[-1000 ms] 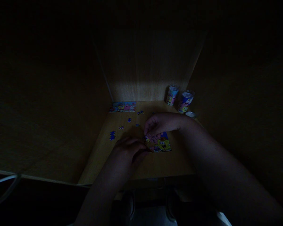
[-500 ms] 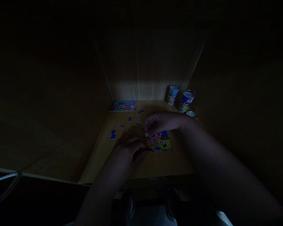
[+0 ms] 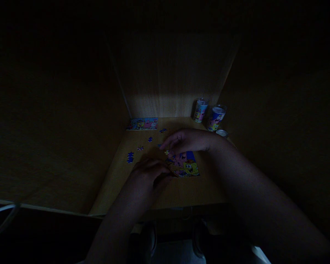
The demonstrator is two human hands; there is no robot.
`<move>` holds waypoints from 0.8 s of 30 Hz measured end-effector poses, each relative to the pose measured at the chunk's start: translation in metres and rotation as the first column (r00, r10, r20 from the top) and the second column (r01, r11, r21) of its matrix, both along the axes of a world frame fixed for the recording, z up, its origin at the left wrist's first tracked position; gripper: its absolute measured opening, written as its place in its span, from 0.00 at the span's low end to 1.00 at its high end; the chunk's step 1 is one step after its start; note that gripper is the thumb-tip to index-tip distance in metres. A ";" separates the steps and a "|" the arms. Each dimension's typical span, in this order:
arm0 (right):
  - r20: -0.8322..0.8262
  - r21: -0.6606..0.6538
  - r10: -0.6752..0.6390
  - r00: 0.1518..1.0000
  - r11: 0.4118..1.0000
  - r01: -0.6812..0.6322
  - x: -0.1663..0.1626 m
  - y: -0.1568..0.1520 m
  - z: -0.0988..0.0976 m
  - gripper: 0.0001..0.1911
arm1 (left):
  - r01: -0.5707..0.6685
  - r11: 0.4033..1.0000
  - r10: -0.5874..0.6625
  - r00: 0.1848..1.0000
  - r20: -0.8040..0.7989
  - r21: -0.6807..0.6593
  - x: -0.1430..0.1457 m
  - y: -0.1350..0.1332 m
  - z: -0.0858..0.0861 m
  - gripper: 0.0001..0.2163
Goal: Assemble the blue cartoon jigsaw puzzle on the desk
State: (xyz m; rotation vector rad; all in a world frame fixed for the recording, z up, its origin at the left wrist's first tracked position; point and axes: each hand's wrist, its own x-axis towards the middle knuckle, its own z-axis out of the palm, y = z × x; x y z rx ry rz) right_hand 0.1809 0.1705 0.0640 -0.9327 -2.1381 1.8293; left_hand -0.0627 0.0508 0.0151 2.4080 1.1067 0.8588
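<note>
A partly joined jigsaw puzzle (image 3: 191, 168) with a yellow cartoon face and pink figures lies on the wooden table. My left hand (image 3: 150, 174) is at its left edge, thumb and fingers closed on the lower-left border. Over the top left part of the puzzle is my right hand (image 3: 184, 141), with a small yellowish puzzle piece (image 3: 167, 152) at its fingertips. The index finger points left and the other fingers are curled. Dim light blurs the exact grip, and the right hand covers some of the puzzle's upper part.
Loose blue pieces (image 3: 130, 157) and other single pieces (image 3: 140, 148) are scattered on the left. A picture card (image 3: 142, 124) lies at the back left. Two printed cans (image 3: 200, 111) with clear tops stand at the back right, near a round lid (image 3: 222, 133). Dark wooden panels flank the table.
My right hand's fingers have extended leftward, and the yellowish piece has shifted slightly up and left with them. My left hand stays at the puzzle's edge.
</note>
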 end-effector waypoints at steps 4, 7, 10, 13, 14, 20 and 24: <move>0.030 -0.051 0.016 0.999 0.999 -0.015 -0.001 -0.003 0.003 0.15 | 0.000 1.000 0.000 1.000 0.005 -0.023 0.000 0.000 0.001 0.04; 0.032 -0.072 0.010 0.999 0.997 -0.007 -0.002 -0.005 0.004 0.14 | 0.005 1.000 -0.005 1.000 -0.005 -0.030 0.000 0.000 0.001 0.04; 0.051 -0.027 0.002 0.999 1.000 -0.001 -0.002 -0.004 0.003 0.13 | 0.012 1.000 -0.012 1.000 0.003 -0.023 0.000 0.000 0.001 0.04; 0.070 0.028 0.003 0.998 1.000 -0.005 0.000 -0.003 0.003 0.11 | 0.015 1.000 -0.015 1.000 0.008 -0.017 0.001 0.000 0.001 0.04; 0.076 0.030 0.022 0.997 0.999 -0.024 0.000 -0.003 0.003 0.11 | 0.016 1.000 -0.016 1.000 0.008 -0.015 0.001 0.000 0.001 0.04; 0.112 -0.015 0.134 0.985 0.991 -0.133 -0.002 -0.004 0.002 0.15 | 0.027 1.000 -0.027 0.999 0.018 -0.016 0.000 0.001 0.001 0.06; 0.177 -0.015 0.171 0.969 0.985 -0.171 -0.004 -0.005 0.001 0.16 | 0.042 0.999 -0.042 0.999 0.020 -0.031 0.000 0.002 0.002 0.06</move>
